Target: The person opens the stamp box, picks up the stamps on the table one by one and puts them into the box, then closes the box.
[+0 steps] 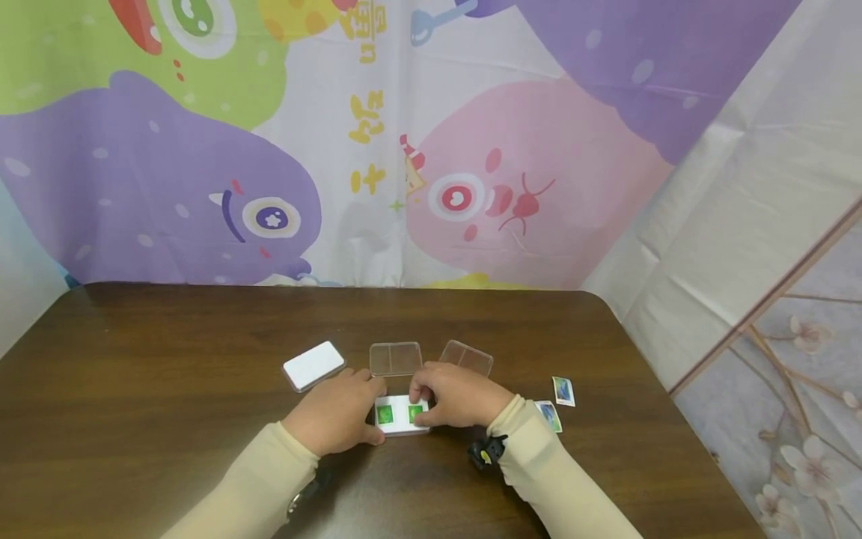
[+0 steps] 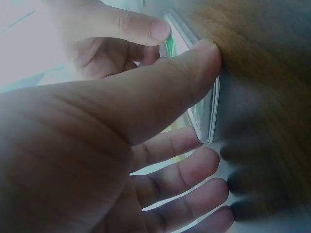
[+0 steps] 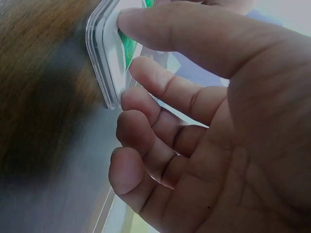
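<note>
A small clear plastic case with a white insert lies on the table. Two green picture stamps sit on its white face, a left stamp and a right stamp. My left hand holds the case's left end, thumb along the near edge and index finger on the far side. From the right, my right hand reaches over the case and pinches at the right green stamp. Its thumb rests on the white face below the stamp, and the index fingertip is above it.
Two clear plastic lids, a left lid and a tilted right lid, lie behind the case. A white-filled case sits at the left. Two blue picture stamps lie at the right, one partly behind the right sleeve.
</note>
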Demonstrator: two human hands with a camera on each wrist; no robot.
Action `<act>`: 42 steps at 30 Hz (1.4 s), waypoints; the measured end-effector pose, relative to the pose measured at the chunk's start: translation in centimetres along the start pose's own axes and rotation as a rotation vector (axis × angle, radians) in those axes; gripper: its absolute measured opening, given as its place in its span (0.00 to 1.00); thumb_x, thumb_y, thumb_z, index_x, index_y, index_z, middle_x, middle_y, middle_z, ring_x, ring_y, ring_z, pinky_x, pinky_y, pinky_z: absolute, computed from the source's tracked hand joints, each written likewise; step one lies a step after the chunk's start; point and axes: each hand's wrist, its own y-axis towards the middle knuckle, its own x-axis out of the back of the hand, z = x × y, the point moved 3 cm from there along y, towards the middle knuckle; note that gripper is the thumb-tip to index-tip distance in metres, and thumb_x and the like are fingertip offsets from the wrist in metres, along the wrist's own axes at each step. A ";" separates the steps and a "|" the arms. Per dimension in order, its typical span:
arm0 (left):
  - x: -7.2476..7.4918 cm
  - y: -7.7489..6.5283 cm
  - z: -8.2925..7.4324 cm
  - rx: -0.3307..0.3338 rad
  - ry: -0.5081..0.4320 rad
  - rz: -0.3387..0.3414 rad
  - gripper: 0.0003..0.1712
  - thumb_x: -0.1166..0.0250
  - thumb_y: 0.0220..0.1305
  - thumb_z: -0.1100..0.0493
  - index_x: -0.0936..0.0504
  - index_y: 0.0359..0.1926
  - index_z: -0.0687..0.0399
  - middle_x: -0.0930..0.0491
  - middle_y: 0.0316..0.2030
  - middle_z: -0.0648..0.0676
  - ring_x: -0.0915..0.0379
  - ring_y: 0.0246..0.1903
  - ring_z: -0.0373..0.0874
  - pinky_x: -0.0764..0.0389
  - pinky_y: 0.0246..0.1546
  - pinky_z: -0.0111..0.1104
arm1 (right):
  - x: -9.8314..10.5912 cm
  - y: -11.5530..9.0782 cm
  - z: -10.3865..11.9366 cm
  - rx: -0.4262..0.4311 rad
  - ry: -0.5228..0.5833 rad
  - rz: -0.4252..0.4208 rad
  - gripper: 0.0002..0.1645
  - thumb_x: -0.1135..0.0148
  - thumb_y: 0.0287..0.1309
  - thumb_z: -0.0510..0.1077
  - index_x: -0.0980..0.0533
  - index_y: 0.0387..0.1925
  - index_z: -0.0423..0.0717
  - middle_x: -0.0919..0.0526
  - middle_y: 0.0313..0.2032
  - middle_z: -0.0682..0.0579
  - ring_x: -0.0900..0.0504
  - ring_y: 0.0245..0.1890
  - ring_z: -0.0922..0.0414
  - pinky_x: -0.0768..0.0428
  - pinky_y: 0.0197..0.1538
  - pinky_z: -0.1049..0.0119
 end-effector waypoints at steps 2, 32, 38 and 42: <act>0.0 0.0 0.0 0.000 -0.001 -0.001 0.31 0.16 0.46 0.48 0.19 0.46 0.58 0.20 0.39 0.55 0.26 0.40 0.50 0.21 0.40 0.47 | 0.1 -0.1 0.0 0.010 0.000 0.004 0.13 0.23 0.58 0.47 0.20 0.39 0.50 0.24 0.36 0.57 0.28 0.35 0.63 0.26 0.39 0.70; -0.2 0.1 -0.1 0.009 0.005 -0.010 0.35 0.16 0.47 0.47 0.18 0.52 0.59 0.18 0.46 0.59 0.22 0.46 0.56 0.19 0.46 0.52 | 0.7 -0.8 -0.7 -0.078 -0.115 0.014 0.26 0.19 0.51 0.52 0.20 0.48 0.48 0.23 0.42 0.56 0.28 0.39 0.60 0.24 0.42 0.67; -0.3 0.1 0.0 0.023 0.007 -0.002 0.35 0.16 0.47 0.47 0.18 0.52 0.59 0.18 0.47 0.59 0.22 0.48 0.57 0.20 0.49 0.52 | 1.4 -1.4 -1.9 -0.143 -0.147 -0.027 0.24 0.18 0.50 0.49 0.20 0.45 0.46 0.23 0.41 0.52 0.28 0.39 0.57 0.23 0.45 0.58; -0.3 0.1 0.0 0.017 0.015 -0.003 0.36 0.16 0.47 0.46 0.18 0.53 0.59 0.18 0.48 0.59 0.22 0.48 0.57 0.19 0.48 0.52 | 1.9 -1.7 -2.6 -0.224 -0.133 -0.044 0.24 0.18 0.50 0.47 0.21 0.45 0.45 0.23 0.42 0.49 0.27 0.40 0.54 0.21 0.46 0.54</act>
